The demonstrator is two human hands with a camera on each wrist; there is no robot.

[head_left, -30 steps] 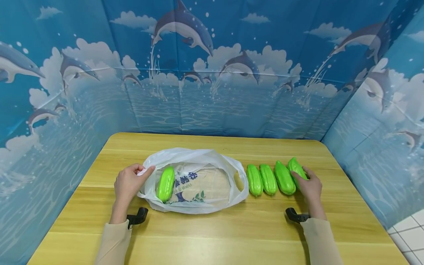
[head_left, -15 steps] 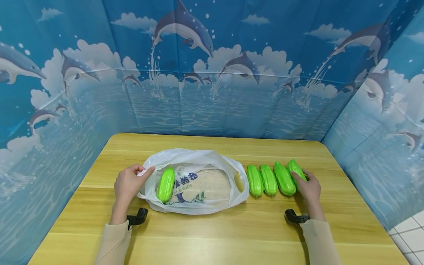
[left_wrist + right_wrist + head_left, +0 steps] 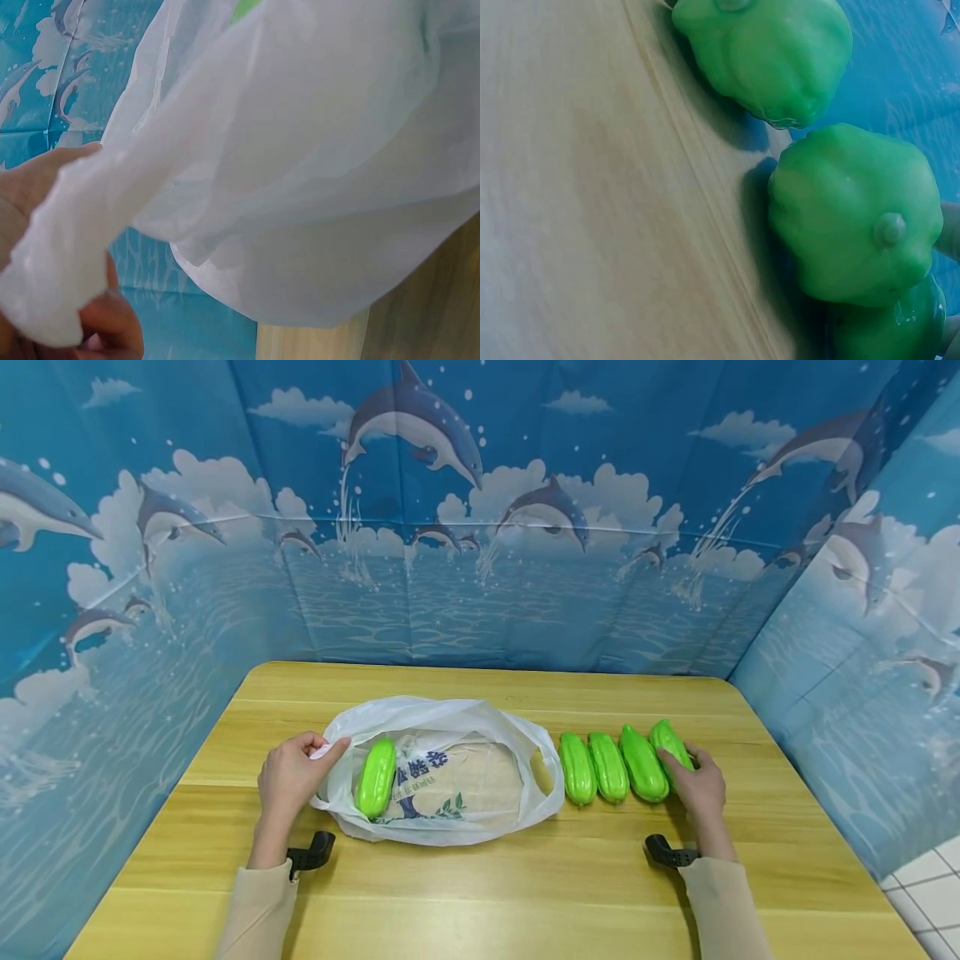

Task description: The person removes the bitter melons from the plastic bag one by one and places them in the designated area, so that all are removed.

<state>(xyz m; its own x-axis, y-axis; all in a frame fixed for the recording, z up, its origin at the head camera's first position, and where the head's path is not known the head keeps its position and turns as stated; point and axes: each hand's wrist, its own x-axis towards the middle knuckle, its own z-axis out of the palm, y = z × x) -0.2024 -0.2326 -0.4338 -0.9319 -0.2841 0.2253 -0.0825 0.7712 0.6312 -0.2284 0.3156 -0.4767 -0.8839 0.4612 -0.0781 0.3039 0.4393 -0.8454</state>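
Hardly anything's moved. Left fingers [image 3: 307, 742] pinch the white bag [image 3: 480, 717] by its edge; right of it, right fingers [image 3: 702, 755] curl round the farthest green gourd [image 3: 670, 742].

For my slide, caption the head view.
Left hand pinches a white bag with one green vegetable inside; right hand grips the rightmost vegetable of four outside.

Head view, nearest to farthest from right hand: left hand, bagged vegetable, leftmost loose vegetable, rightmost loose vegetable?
From the right hand:
1. Rightmost loose vegetable, in its grip
2. Leftmost loose vegetable, row's left end, beside the white bag
3. Bagged vegetable, left side inside the bag
4. Left hand, far left, at the bag's edge
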